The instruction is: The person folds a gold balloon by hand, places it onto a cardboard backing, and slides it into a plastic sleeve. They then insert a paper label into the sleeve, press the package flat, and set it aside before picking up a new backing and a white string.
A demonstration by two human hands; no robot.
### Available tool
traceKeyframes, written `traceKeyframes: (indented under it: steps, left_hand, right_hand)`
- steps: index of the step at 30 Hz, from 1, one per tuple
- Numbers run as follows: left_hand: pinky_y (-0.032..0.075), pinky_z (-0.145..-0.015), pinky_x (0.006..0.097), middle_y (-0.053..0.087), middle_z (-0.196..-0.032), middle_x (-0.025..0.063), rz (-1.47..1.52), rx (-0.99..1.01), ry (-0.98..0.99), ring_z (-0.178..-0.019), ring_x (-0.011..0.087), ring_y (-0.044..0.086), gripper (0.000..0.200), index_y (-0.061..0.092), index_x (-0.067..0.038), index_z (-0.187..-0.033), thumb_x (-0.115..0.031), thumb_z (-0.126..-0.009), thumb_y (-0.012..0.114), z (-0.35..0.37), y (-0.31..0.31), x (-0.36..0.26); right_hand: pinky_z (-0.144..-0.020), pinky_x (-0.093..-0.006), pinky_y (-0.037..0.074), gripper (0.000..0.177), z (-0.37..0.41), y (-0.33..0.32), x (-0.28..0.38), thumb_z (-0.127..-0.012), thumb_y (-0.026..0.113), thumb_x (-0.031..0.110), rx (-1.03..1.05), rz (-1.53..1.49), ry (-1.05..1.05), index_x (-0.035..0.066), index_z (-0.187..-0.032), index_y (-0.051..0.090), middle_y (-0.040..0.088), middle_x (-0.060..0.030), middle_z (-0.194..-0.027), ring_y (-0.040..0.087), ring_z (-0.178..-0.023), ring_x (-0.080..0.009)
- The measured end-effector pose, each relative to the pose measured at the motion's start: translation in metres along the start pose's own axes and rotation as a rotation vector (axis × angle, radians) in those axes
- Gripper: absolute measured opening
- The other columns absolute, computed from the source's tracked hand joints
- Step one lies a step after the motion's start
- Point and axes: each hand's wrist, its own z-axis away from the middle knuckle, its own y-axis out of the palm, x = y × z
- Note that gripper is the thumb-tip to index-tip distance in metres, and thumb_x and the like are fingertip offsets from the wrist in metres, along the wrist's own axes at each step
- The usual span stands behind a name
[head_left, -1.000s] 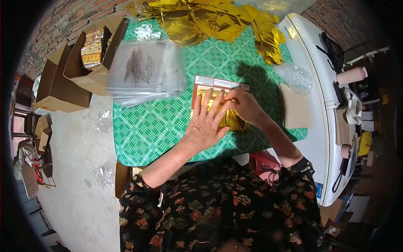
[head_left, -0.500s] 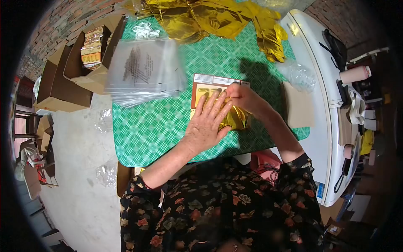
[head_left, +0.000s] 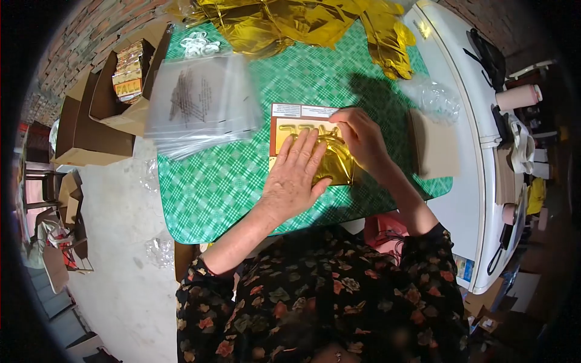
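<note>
A printed card with a brown border (head_left: 273, 134) lies on the green checked tablecloth in front of me, upside down to my view. Shiny gold foil (head_left: 338, 162) covers its right part. My left hand (head_left: 292, 175) rests flat on the card and the foil's left side, fingers stretched out. At the card's upper right corner is my right hand (head_left: 365, 138), its fingers bent and closed toward the thumb. What its fingertips hold, if anything, is hidden.
Left on the table lie a stack of clear plastic bags (head_left: 200, 100) and white ties (head_left: 200, 44). Gold foil sheets (head_left: 290, 27) cover the far edge. Cardboard (head_left: 434, 145) and crumpled clear plastic (head_left: 437, 100) lie right, beside a white fridge (head_left: 469, 127). An open box (head_left: 103, 112) holds packed cards.
My right hand has moved a little right and turned, uncovering more of the gold foil. My left hand has slid slightly down the card and stays flat.
</note>
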Motion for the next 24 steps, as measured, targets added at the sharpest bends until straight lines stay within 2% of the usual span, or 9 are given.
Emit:
traceKeyframes:
  steps: [2, 5, 8, 9, 15, 21, 24]
  left_hand:
    - [0.015, -0.130, 0.0525, 0.029, -0.168, 0.0231, -0.003, 0.000, -0.006, -0.158, 0.0375, 0.023, 0.072, 0.041, 0.001, -0.156, -0.048, -0.104, 0.051, -0.001, 0.001, -0.001]
    - [0.015, -0.130, 0.0522, 0.030, -0.168, 0.0223, 0.008, 0.018, -0.021, -0.158, 0.0370, 0.024, 0.069, 0.040, 0.001, -0.157, -0.044, -0.105, 0.050, -0.002, -0.001, -0.001]
    - [0.016, -0.130, 0.0521, 0.030, -0.168, 0.0214, -0.006, -0.014, -0.034, -0.158, 0.0360, 0.025, 0.067, 0.039, 0.001, -0.158, -0.038, -0.105, 0.050, -0.001, 0.004, 0.000]
    - [0.017, -0.130, 0.0519, 0.030, -0.168, 0.0211, 0.010, -0.018, -0.045, -0.158, 0.0352, 0.025, 0.066, 0.038, 0.002, -0.158, -0.035, -0.105, 0.050, -0.001, 0.004, 0.000]
    - [0.017, -0.130, 0.0508, 0.032, -0.167, 0.0206, 0.017, -0.027, -0.053, -0.158, 0.0346, 0.026, 0.065, 0.041, 0.004, -0.156, -0.032, -0.102, 0.055, -0.002, 0.005, 0.001]
    - [0.019, -0.128, 0.0518, 0.033, -0.167, 0.0187, 0.090, -0.095, -0.079, -0.157, 0.0348, 0.029, 0.069, 0.039, 0.000, -0.158, -0.032, -0.101, 0.060, -0.007, -0.005, 0.000]
    - [0.020, -0.128, 0.0519, 0.033, -0.168, 0.0176, -0.062, -0.108, -0.029, -0.157, 0.0347, 0.029, 0.072, 0.039, -0.004, -0.160, -0.033, -0.099, 0.063, -0.019, -0.031, -0.014]
  right_hand:
    - [-0.103, -0.0505, 0.050, 0.022, 0.007, -0.019, 0.031, -0.091, 0.062, 0.002, 0.012, 0.069, -0.040, 0.001, -0.114, 0.064, 0.068, -0.0162, -0.113, 0.066, -0.111, -0.0371]
    - [-0.115, -0.0560, 0.038, 0.038, 0.037, -0.005, 0.053, -0.092, 0.067, 0.015, 0.142, 0.145, -0.058, -0.002, -0.126, 0.062, 0.064, -0.0190, -0.128, 0.056, -0.130, -0.0387]
    - [-0.123, -0.0592, 0.025, 0.065, 0.045, -0.002, 0.082, -0.092, 0.071, 0.033, 0.288, 0.327, 0.029, -0.005, -0.143, 0.054, 0.054, -0.0215, -0.147, 0.043, -0.145, -0.0369]
    - [-0.126, -0.0618, 0.015, 0.086, 0.054, 0.004, 0.078, -0.090, 0.069, 0.051, 0.337, 0.343, 0.056, -0.004, -0.152, 0.047, 0.047, -0.0217, -0.156, 0.034, -0.153, -0.0345]
    - [-0.127, -0.0602, 0.011, 0.092, 0.065, 0.009, 0.070, -0.088, 0.065, 0.060, 0.334, 0.426, 0.059, -0.004, -0.152, 0.048, 0.045, -0.0190, -0.160, 0.031, -0.156, -0.0330]
    - [-0.128, -0.0615, 0.010, 0.085, 0.068, 0.013, 0.068, -0.087, 0.067, 0.060, 0.298, 0.426, 0.060, -0.001, -0.146, 0.056, 0.046, -0.0171, -0.158, 0.030, -0.156, -0.0327]
    - [-0.128, -0.0622, 0.009, 0.082, 0.072, 0.017, 0.063, -0.087, 0.069, 0.059, 0.337, 0.407, 0.075, 0.001, -0.145, 0.057, 0.048, -0.0167, -0.156, 0.029, -0.156, -0.0327]
